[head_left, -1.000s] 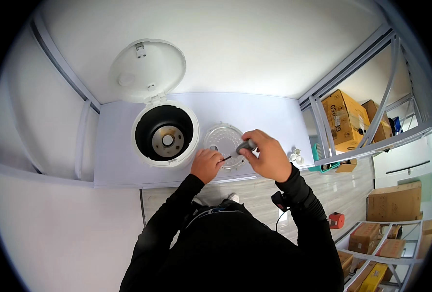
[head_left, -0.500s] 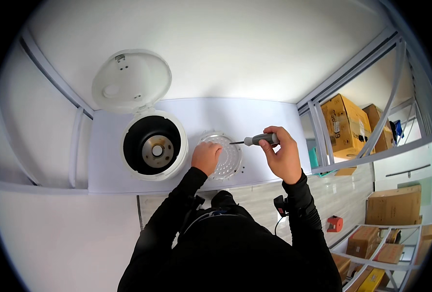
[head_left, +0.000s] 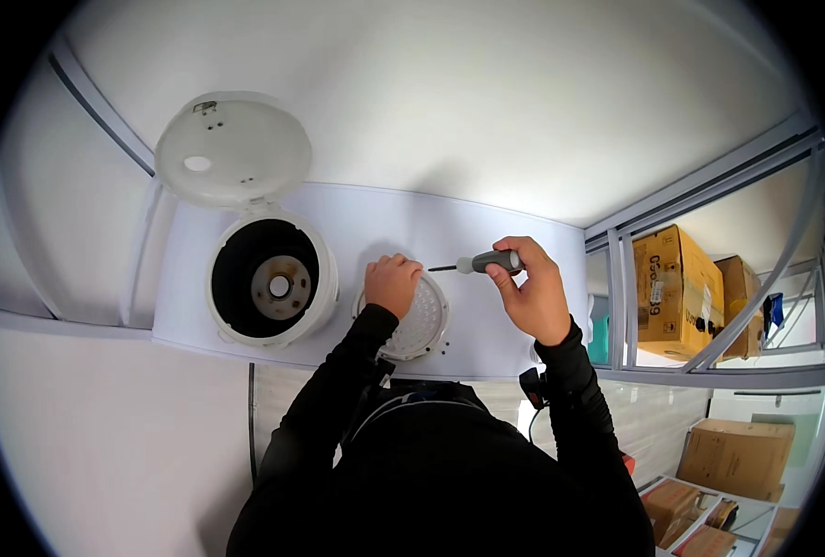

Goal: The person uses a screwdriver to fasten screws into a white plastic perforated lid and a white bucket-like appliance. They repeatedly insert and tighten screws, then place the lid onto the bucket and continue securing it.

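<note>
My right hand [head_left: 538, 295] grips a screwdriver [head_left: 496, 262] by its grey handle, and the dark shaft points left. The shaft's tip comes up to the fingertips of my left hand [head_left: 392, 286]. Those fingers are curled in a pinch, and whatever is between them is too small to make out. Beneath my left hand lies a round white dimpled plate [head_left: 422, 325], its left part covered by the hand and wrist. Several small dark screws [head_left: 446, 347] rest on the table beside its lower right rim.
Left of the plate stands a white rice cooker [head_left: 329, 288] with a dark inside, its lid [head_left: 236, 153] raised. The white table [head_left: 514, 218] meets a wall at the back. Metal framing [head_left: 621, 297] and cardboard boxes [head_left: 663, 306] are at the right.
The view has shifted. The screwdriver and my left hand have come together, closing the gap between the tip and my fingertips. My left hand now covers more of the plate's upper left.
</note>
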The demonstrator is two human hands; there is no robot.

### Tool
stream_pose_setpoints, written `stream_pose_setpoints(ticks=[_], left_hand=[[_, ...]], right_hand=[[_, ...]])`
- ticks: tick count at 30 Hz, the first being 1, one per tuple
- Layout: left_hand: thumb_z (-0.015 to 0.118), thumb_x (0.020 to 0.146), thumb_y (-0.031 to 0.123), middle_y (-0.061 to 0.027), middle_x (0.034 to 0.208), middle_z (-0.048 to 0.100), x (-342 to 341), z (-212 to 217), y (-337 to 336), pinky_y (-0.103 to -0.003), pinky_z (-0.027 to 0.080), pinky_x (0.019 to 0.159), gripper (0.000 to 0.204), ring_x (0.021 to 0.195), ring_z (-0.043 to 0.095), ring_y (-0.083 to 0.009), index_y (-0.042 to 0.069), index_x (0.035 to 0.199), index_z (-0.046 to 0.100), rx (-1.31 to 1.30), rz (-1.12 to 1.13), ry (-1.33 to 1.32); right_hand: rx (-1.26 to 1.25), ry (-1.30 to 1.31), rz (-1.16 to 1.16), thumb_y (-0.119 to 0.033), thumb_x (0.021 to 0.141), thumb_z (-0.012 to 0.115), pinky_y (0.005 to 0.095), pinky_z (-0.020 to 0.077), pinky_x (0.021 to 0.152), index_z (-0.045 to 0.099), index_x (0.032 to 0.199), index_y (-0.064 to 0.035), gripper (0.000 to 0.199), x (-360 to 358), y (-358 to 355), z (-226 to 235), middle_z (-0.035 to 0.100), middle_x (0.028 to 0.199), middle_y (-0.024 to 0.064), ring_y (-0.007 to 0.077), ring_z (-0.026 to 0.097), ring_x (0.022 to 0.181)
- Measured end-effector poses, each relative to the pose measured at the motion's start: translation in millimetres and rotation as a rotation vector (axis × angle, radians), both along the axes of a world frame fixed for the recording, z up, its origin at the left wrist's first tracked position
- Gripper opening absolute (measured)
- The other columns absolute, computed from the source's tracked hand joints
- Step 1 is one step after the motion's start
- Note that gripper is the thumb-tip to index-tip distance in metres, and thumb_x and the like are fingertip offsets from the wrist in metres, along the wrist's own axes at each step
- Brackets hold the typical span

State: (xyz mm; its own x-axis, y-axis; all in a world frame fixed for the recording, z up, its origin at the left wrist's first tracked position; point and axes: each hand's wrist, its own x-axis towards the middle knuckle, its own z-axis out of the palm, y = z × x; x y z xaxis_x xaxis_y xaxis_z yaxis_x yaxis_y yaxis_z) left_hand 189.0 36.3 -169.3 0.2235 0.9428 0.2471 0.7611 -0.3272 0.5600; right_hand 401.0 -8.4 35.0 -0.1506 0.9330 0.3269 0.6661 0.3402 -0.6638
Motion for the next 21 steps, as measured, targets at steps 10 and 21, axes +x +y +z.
stream_pose_setpoints(ticks=[10,21], left_hand=[[0.068,0.096,0.026,0.0014,0.096,0.065,4,-5,0,-0.043,0.042,0.089,0.013,0.100,0.062,-0.0237,0.019,0.099,0.079,-0.001,0.026,0.038],[0.072,0.093,0.026,0.0030,0.097,0.064,0,-1,-1,-0.043,0.041,0.085,0.011,0.097,0.062,-0.0226,0.019,0.099,0.080,0.031,0.003,0.036]], right_hand=[[-0.019,0.025,0.091,-0.007,0.090,0.078,0.0361,0.0564,0.072,0.065,0.117,-0.0029,0.030,17,24,-13,0.069,0.107,0.0151,0.0309,0.067,0.082],[-0.053,0.017,0.140,-0.006,0.091,0.077,0.0364,0.0560,0.072,0.064,0.116,-0.0030,0.029,16,34,-14,0.069,0.104,0.0156,0.0332,0.068,0.083]])
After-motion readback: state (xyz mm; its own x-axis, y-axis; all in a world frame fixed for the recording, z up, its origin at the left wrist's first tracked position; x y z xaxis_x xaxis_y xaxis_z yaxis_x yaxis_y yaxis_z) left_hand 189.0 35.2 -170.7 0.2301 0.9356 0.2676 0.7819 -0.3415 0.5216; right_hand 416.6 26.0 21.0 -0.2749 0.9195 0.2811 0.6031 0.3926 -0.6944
